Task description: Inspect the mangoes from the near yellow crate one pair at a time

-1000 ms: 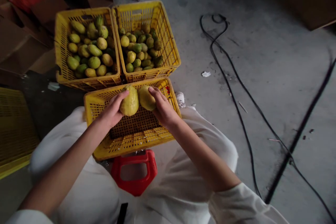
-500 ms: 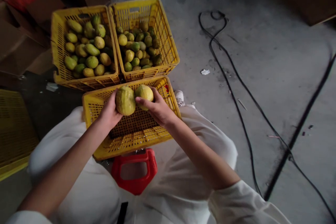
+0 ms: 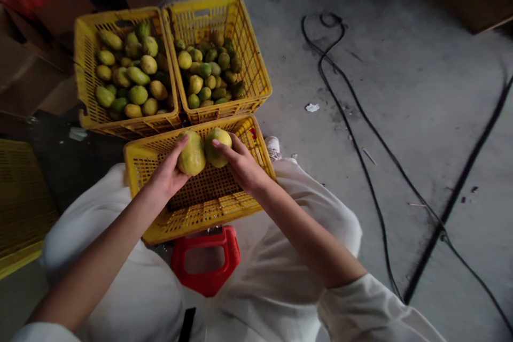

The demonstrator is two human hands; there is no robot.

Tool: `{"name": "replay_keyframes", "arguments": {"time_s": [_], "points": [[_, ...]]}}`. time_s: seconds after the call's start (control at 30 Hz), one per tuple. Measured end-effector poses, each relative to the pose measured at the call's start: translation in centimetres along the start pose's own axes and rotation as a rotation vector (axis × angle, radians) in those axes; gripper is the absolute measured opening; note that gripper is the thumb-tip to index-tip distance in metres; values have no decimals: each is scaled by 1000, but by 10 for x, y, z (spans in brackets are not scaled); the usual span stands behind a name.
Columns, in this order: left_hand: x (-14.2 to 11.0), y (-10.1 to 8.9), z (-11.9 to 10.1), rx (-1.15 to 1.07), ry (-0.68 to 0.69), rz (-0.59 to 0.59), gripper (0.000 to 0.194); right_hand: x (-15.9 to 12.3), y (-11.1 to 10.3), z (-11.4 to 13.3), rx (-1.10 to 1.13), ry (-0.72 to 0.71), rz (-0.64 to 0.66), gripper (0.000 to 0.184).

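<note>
My left hand (image 3: 170, 172) is closed around a larger yellow-green papaya (image 3: 192, 156), thumb lying over its upper left side. A smaller, rounder papaya (image 3: 217, 150) is gripped in my right hand (image 3: 243, 166), its thumb across the fruit's front. The two fruits are side by side, almost touching, above a yellow plastic crate (image 3: 204, 218) between my legs. Through the gap below my hands the crate's slatted inside shows no fruit; part of it is hidden by my hands.
Two yellow crates of green and yellow papayas, a left one (image 3: 132, 127) and a right one (image 3: 256, 59), stand just beyond. A red handled object (image 3: 206, 283) lies near me. Black cables (image 3: 360, 112) cross the floor at right. Cardboard boxes (image 3: 52, 26) sit at far left.
The papaya in my left hand has been turned, and my left thumb now lies on it. My right thumb has shifted up over its fruit. Both hands stay above the near crate.
</note>
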State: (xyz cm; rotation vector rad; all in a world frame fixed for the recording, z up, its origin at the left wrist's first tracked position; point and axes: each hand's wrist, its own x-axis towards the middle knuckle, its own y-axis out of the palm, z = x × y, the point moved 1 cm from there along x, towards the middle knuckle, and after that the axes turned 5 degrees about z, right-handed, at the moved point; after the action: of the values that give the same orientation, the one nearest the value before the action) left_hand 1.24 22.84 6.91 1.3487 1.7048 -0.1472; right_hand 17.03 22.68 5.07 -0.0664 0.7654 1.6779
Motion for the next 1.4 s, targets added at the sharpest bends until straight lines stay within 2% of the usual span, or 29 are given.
{"name": "replay_keyframes", "arguments": {"time_s": [0.17, 0.27, 0.37, 0.53, 0.63, 0.73, 0.9, 1.0, 1.17, 1.27, 1.4], "points": [[-2, 2, -2, 30, -5, -22, 16, 1, 0, -3, -9, -33, -27, 78], [-2, 2, -5, 28, -34, 30, 32, 1, -1, -3, -8, -45, -54, 79], [-3, 2, -6, 22, -54, 87, 46, 2, -2, -2, -17, -50, -78, 72], [-4, 3, -7, -23, -87, 38, 36, 4, -3, 2, -73, -45, -119, 57], [-5, 3, -7, -34, -98, 68, 39, 6, -4, 1, -101, -33, -132, 50], [-5, 3, -7, -46, -114, 36, 39, 7, -4, -1, -88, -34, -124, 47], [-2, 5, -6, -76, -106, -12, 44, 5, -2, -2, -88, -8, -142, 49], [-2, 6, -7, -126, -118, -39, 40, 5, 1, 2, -17, 23, -111, 51], [-5, 6, -8, -119, -60, 11, 32, 4, 7, 9, 118, 61, -43, 51], [-5, 5, -3, -56, -32, 15, 29, 3, 10, 10, 100, 82, -16, 51], [-1, 1, 6, -16, 15, 57, 34, 5, 7, 5, 49, 47, 17, 60]]}}
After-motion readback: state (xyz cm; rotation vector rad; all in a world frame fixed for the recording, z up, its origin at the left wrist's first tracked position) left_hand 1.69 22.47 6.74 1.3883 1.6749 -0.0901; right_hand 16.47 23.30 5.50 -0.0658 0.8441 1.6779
